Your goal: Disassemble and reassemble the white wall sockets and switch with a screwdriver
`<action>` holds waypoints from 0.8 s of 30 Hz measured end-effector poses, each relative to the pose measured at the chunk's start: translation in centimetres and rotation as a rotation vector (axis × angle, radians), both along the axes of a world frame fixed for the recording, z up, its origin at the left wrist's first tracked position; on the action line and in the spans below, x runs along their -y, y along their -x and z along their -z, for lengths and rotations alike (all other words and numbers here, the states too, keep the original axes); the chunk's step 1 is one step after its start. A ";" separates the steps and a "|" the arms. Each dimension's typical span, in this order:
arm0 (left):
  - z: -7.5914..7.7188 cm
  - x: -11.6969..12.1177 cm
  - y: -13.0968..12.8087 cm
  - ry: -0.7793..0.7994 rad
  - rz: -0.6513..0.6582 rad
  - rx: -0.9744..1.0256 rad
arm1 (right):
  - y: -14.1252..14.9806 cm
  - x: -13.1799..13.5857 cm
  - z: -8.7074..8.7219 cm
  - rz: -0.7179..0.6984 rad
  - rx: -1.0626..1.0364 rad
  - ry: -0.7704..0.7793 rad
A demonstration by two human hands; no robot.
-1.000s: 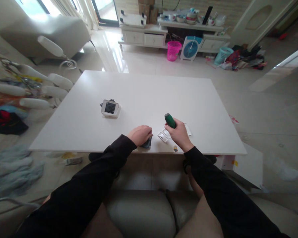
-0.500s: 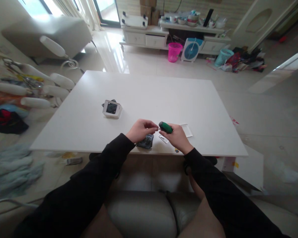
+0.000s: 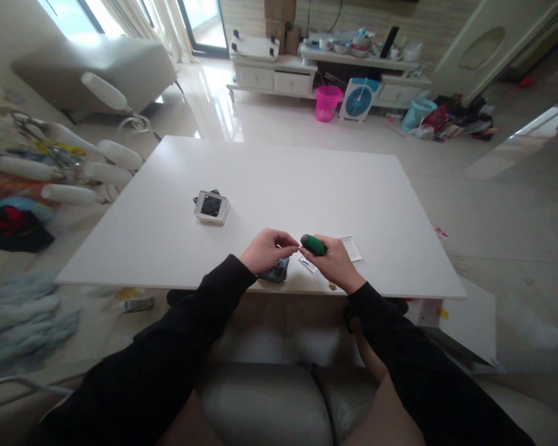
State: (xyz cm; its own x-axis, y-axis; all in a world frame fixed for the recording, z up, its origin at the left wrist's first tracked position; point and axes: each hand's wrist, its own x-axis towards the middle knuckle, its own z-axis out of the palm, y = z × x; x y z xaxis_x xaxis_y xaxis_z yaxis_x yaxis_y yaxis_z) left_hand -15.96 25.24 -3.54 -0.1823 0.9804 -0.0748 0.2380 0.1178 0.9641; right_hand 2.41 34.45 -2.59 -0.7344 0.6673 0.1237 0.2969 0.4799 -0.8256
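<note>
My right hand point(image 3: 333, 259) is closed around a screwdriver point(image 3: 314, 245) with a green handle and a dark end. The fingertips of my left hand point(image 3: 270, 248) pinch together close to the fingers of my right hand, near the screwdriver's shaft. Whatever lies in that pinch is too small to make out. Below my left hand a dark device part point(image 3: 276, 272) rests on the table, partly covered by the hand. A small white piece with a dark slot point(image 3: 307, 263) lies beside my right hand. Behind that hand is a shallow white tray-like cover point(image 3: 352, 249).
On the white table point(image 3: 270, 179) a white box with a dark square picture point(image 3: 212, 207) stands to the left, a black bracket-like part point(image 3: 215, 192) behind it. A small yellow-and-dark item point(image 3: 332, 286) lies at the near edge. A lamp with white shades point(image 3: 114, 153) stands at the left.
Both hands stay close together, the fingertips still meeting. The screwdriver's handle has tilted slightly. The whole view has shifted a little downward.
</note>
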 end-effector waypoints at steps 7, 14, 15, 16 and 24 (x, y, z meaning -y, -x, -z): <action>-0.2 0.1 -0.5 0.034 0.063 -0.092 | -0.5 -0.4 -0.2 -0.124 0.090 0.023; 0.8 0.6 0.6 0.125 0.164 -0.439 | -1.3 -2.3 1.7 0.055 0.565 -0.153; 0.9 0.8 0.7 0.152 0.229 -0.570 | -1.3 -2.5 2.2 0.088 0.653 -0.169; 1.0 1.1 0.8 0.182 0.292 -0.680 | -1.3 -2.6 2.7 0.107 0.723 -0.174; 1.7 3.0 -0.5 0.269 0.448 -0.989 | -0.9 -1.7 5.4 0.115 0.885 -0.156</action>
State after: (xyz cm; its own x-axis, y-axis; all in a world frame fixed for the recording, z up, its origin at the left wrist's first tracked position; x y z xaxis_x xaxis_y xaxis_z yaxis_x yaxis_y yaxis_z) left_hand -15.49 22.26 -5.25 0.0868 0.9462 -0.3116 0.9592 0.0050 0.2826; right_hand 3.34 36.13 -8.04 -0.5343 0.7654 -0.3588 0.8450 0.4956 -0.2010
